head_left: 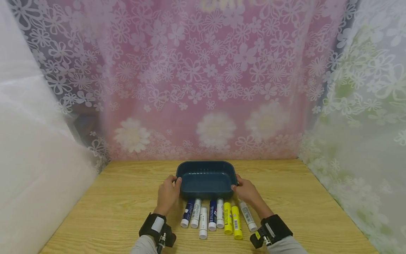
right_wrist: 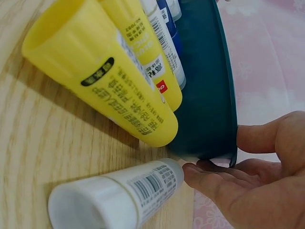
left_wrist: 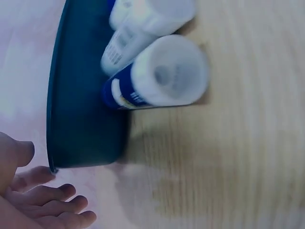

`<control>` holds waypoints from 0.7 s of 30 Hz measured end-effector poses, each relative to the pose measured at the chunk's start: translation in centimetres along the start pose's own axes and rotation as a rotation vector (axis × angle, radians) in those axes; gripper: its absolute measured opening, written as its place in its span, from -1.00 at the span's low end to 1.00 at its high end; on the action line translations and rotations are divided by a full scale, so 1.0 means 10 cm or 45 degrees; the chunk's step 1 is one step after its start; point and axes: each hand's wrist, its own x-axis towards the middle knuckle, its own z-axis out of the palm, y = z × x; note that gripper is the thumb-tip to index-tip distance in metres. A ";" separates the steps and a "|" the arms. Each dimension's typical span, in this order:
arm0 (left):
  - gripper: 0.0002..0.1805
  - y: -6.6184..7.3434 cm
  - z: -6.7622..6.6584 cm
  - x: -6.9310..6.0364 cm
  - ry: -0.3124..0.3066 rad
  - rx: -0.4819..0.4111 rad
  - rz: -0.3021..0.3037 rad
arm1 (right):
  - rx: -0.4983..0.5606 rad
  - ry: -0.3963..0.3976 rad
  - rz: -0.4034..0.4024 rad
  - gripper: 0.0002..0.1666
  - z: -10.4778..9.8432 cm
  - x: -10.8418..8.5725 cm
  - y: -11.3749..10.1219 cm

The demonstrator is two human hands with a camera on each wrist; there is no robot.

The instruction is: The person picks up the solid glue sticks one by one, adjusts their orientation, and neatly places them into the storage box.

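Observation:
A dark teal rectangular dish (head_left: pixel 206 181) sits on the table. My left hand (head_left: pixel 168 194) holds its left end, the thumb at the rim. At the right end my right hand (head_left: pixel 248 192) grips the rim; the right wrist view shows the thumb on the outer face and fingers beneath. Several glue sticks lie in a rough row along the dish's near side. Among them are a blue-and-white glue stick (head_left: pixel 187 213), a white glue stick (head_left: pixel 203 223), a yellow glue stick (head_left: pixel 236 223) and, close to the right hand's fingers, another white glue stick (right_wrist: pixel 119 198).
The wood-grain table (head_left: pixel 127 197) reaches back to a pink flowered curtain (head_left: pixel 203 77). A pale sheet (head_left: pixel 38 123) hangs on the left and a flowered translucent sheet (head_left: pixel 364 141) on the right. Each wrist wears a black strap with a camera.

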 end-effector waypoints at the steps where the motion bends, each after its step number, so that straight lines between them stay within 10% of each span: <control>1: -0.74 -0.01 0.01 0.02 0.014 -0.018 -0.003 | 0.000 -0.001 0.003 -0.22 0.00 0.00 0.00; 10: -0.82 -0.12 0.08 0.07 0.081 -0.227 -0.130 | 0.028 -0.011 0.029 -0.21 -0.02 -0.01 0.01; 15: -0.55 -0.15 0.04 0.09 -0.110 -0.386 -0.338 | 0.000 0.003 0.012 -0.21 -0.01 0.00 -0.01; 21: -0.40 -0.18 0.00 0.10 -0.305 -0.466 -0.410 | -0.003 0.004 0.010 -0.22 0.00 0.01 -0.02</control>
